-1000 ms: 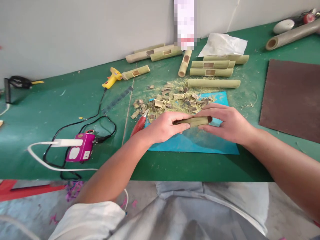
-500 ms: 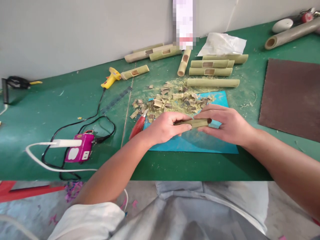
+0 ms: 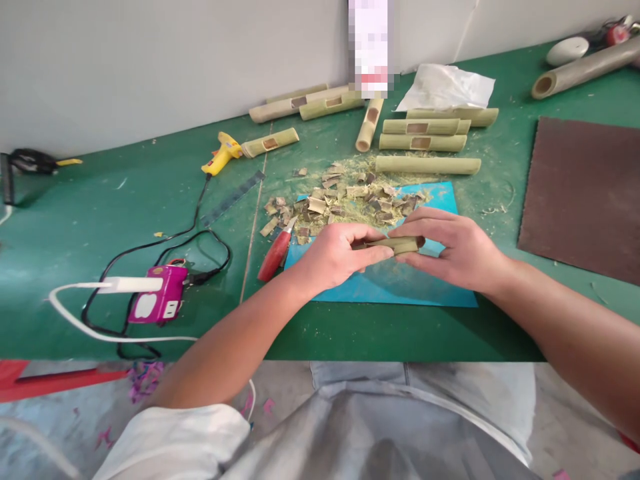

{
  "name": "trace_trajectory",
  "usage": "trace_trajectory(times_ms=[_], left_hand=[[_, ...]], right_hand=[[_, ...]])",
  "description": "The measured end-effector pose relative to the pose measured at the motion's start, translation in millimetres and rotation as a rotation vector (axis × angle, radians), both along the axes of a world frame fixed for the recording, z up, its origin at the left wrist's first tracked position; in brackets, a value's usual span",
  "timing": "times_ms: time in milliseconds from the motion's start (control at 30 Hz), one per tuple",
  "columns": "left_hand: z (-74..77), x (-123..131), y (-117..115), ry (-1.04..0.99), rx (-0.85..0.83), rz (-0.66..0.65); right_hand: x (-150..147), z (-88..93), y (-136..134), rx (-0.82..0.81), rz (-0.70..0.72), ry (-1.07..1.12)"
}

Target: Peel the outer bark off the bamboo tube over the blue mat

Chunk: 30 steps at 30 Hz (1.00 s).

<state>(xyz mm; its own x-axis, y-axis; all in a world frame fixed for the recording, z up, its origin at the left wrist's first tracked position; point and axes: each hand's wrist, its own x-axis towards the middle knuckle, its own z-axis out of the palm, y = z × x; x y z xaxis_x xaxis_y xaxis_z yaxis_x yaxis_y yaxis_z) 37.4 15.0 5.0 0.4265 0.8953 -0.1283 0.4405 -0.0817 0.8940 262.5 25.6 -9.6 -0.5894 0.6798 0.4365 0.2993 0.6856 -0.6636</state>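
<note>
A short greenish bamboo tube (image 3: 404, 247) is held level between both hands, just above a blue sheet (image 3: 390, 287). My left hand (image 3: 345, 252) wraps its left part, thumb lying along the near side; that end is hidden by the fingers. My right hand (image 3: 450, 247) pinches the tube near its hollow right end, thumb below and fingers above. Behind the hands lie cut bamboo chips (image 3: 320, 203) and pale shavings. A knife with a red handle (image 3: 275, 259) rests left of my left hand, its blade pointing away.
Several bamboo tubes (image 3: 427, 165), some with cut windows, lie at the back. On the left are a yellow glue gun (image 3: 223, 155), a ruler (image 3: 233, 199) and a purple power strip (image 3: 157, 295) with cables. A brown mat (image 3: 585, 200) and a long bamboo pole (image 3: 585, 70) lie right.
My left hand has slid slightly to the right along the bamboo tube, its thumb now nearer the right hand. The right hand stays almost in place.
</note>
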Motion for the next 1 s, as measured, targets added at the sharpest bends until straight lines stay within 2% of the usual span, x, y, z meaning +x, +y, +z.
trace_trajectory(times_ms=[200,333,467,533,767,900,1000], left_hand=[[2.0,-1,3,-0.037,0.364,0.041],[1.8,-4,3,-0.042,0.495,0.1],[-4.8,-5,-1,-0.053,0.588,0.207],[-8.5,-6,-2,-0.019,0.662,0.216],[-12.6,-6,4,0.118,0.846,0.037],[-10.9,-5,5,0.139,0.87,-0.069],[-9.6,-5,4,0.105,0.841,-0.084]], right_hand=[[-3,4.2,2,-0.127,-0.097,0.03],[-3,5.6,2,-0.233,-0.166,0.021],[-3,4.4,2,-0.327,-0.209,0.043],[-2,3.5,2,-0.342,-0.225,0.043],[0,0.1,7,-0.299,-0.234,-0.06],[4,-3.4,11,-0.208,-0.183,-0.143],[6,-5.2,12,-0.132,-0.168,-0.175]])
